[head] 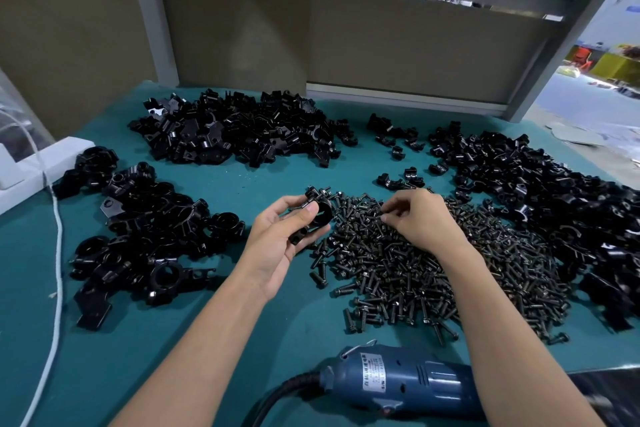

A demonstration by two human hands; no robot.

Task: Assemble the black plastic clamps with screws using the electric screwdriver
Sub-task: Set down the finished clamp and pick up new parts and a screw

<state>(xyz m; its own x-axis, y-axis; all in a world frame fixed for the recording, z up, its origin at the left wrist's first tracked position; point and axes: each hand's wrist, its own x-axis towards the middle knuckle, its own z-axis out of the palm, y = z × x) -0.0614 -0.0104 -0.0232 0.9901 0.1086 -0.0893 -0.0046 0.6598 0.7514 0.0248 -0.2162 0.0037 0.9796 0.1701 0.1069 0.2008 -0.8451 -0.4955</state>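
Head view: the left hand [280,243] holds a black clamp [317,218] above the teal table [242,184], thumb and fingers curled round it. The right hand [422,215] pinches a screw [383,217] with fingertips together, on the screw pile [433,274]. The electric screwdriver [408,381] lies at the near edge.

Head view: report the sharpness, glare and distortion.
Head view: sharp in the centre, where the left hand holds a clamp and the right hand pinches a screw; blurred along the top edge and bottom right corner; bright glints on the clamp heaps; soft sheen on the electric screwdriver; the wide lens tilts the right frame post inward.
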